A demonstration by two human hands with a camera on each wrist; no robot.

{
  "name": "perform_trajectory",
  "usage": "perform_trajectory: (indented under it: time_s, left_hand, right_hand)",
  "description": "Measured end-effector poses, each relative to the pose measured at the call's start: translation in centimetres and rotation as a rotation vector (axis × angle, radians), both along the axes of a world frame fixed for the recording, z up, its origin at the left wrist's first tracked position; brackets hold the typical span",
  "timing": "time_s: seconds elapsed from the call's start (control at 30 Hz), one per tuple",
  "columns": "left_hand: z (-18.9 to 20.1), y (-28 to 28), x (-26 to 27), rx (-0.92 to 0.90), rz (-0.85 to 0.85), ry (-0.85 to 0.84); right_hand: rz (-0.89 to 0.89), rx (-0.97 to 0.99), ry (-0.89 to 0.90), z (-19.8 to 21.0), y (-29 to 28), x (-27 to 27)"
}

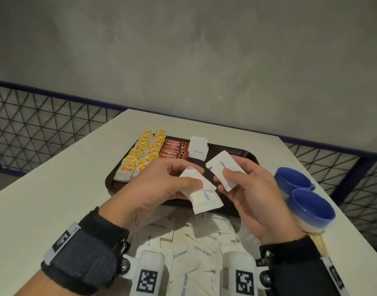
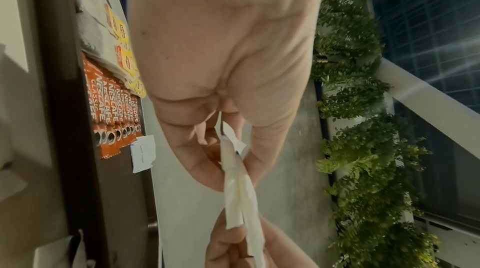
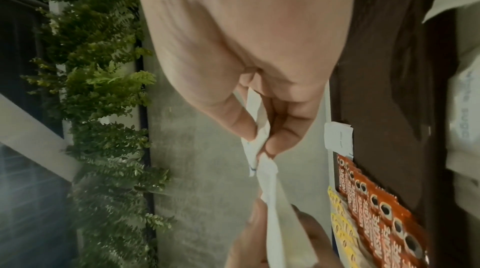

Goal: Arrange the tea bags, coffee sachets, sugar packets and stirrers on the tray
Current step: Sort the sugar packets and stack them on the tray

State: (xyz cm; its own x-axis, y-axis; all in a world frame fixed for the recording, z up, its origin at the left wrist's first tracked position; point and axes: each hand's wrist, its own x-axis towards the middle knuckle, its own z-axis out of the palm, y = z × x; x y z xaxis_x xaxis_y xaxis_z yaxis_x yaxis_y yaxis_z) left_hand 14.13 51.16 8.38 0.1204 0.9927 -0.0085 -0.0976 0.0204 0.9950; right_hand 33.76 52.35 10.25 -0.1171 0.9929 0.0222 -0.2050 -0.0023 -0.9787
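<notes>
A dark brown tray (image 1: 250, 157) sits on the white table. On it lie yellow tea bags (image 1: 140, 153), red coffee sachets (image 1: 173, 149) and a small stack of white sugar packets (image 1: 197, 147). My left hand (image 1: 162, 184) pinches a few white sugar packets (image 1: 201, 195) above the tray's near edge; the left wrist view shows them edge-on (image 2: 240, 190). Just to the right, my right hand (image 1: 245, 189) pinches another sugar packet (image 1: 222, 169), which appears in the right wrist view (image 3: 255, 128). Wooden stirrers (image 1: 321, 243) lie by my right wrist.
A loose pile of white sugar packets (image 1: 196, 246) lies on the table between my wrists. Two blue cups (image 1: 307, 195) stand at the right, close to the table edge. A wire mesh fence (image 1: 44, 127) runs behind the table on both sides.
</notes>
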Motion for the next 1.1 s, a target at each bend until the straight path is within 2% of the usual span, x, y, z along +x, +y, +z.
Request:
perform_trajectory:
  time_s: [0.13, 0.23, 0.33, 0.43, 0.53, 0.6, 0.87, 1.1]
  left_hand:
    - [-0.3, 0.2, 0.2, -0.016, 0.041, -0.011]
    - [-0.6, 0.4, 0.4, -0.008, 0.100, -0.029]
    - [-0.7, 0.4, 0.6, 0.019, 0.159, -0.030]
    - [-0.9, 0.5, 0.6, 0.102, 0.228, 0.023]
    - [-1.0, 0.5, 0.7, 0.239, 0.272, 0.105]
    - [-0.9, 0.4, 0.7, 0.277, 0.280, 0.093]
    - [-0.2, 0.0, 0.9, 0.071, 0.108, -0.030]
    - [-0.1, 0.1, 0.8, -0.014, 0.130, -0.057]
  right_hand:
    - [-0.095, -0.008, 0.124, -0.2, 0.3, 0.6]
    - [0.000, -0.003, 0.139, -0.2, 0.1, 0.9]
    - [0.101, 0.044, 0.000, -0.2, -0.2, 0.5]
    - [0.121, 0.084, -0.161, -0.6, -0.2, -0.1]
    - [0.142, 0.105, -0.227, -0.9, -0.3, -0.6]
    - [0.098, 0.139, -0.248, -1.1, -0.4, -0.7]
    - [-0.137, 0.261, -0.231, -1.6, 0.0, -0.8]
    - [-0.082, 0.238, -0.147, -1.3, -0.2, -1.0]
